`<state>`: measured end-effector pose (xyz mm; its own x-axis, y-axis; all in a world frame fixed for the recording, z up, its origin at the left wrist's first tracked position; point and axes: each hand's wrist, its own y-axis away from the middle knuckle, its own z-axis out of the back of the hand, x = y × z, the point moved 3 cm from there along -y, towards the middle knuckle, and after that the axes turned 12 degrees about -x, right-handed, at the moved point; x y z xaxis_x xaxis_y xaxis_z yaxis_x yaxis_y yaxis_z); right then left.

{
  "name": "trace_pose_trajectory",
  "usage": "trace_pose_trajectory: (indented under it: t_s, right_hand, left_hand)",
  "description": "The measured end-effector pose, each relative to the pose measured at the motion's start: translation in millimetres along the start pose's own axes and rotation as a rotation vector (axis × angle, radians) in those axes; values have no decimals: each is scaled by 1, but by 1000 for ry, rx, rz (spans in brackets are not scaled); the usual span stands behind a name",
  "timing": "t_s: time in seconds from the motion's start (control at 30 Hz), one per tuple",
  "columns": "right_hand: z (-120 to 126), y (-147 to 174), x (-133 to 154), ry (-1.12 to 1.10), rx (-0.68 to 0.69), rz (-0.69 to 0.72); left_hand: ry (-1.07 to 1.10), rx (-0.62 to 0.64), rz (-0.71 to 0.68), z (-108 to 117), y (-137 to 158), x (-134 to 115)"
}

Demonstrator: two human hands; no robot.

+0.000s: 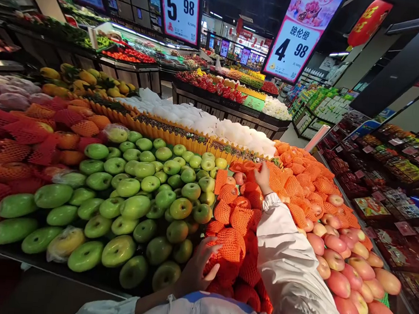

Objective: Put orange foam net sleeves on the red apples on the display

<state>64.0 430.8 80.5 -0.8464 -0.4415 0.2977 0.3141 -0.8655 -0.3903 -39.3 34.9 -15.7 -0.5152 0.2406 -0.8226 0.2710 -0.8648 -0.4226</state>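
Left hand: my left hand (199, 268) sits near me at the front of the display, fingers curled over a netted orange-sleeved fruit (229, 246) — gripping it from the left side, not lifting as far as I can tell.
Right hand: my right hand (262, 177) is stretched way out to the far end of the same pile, fingertips closed on another piece of orange foam netting (248, 168). White sleeve (288, 261) lies right across the fruit in between.
Where the fruit is: the netted pile (237, 213) runs down the middle, green apples (135, 204) just to its left, bare pink apples (349, 272) to its right.
Risk 1: that sleeve is dragging over stacked fruit — a careless pull back could roll a few off the near edge, I reckon.
Risk 2: the near fruit looks like it props up its neighbours, so yanking it might start a small slide.
Risk 3: netting grabs only the sleeve, so the fruit inside could slip out.
Overhead: price signs (181, 8) hang far back, not in my way.
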Motion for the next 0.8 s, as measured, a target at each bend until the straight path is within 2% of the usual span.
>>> trace_pose_trajectory:
  t_s: [0.1, 0.23, 0.4, 0.53, 0.8]
  right_hand:
    - [14, -2, -11, 13, -53, -68]
    - [19, 5, -14, 38, 47, -70]
    - [13, 15, -7, 138, 112, -55]
    - [-3, 18, 3, 206, 226, 3]
    - [-55, 21, 25, 300, 398, 126]
  left_hand:
    - [27, -14, 3, 2, 0, -2]
    - [27, -2, 34, 1, 1, -2]
    - [35, 58, 65, -2, 2, -1]
    - [66, 57, 66, -2, 2, 0]
    - [159, 38, 118, -6, 5, 14]
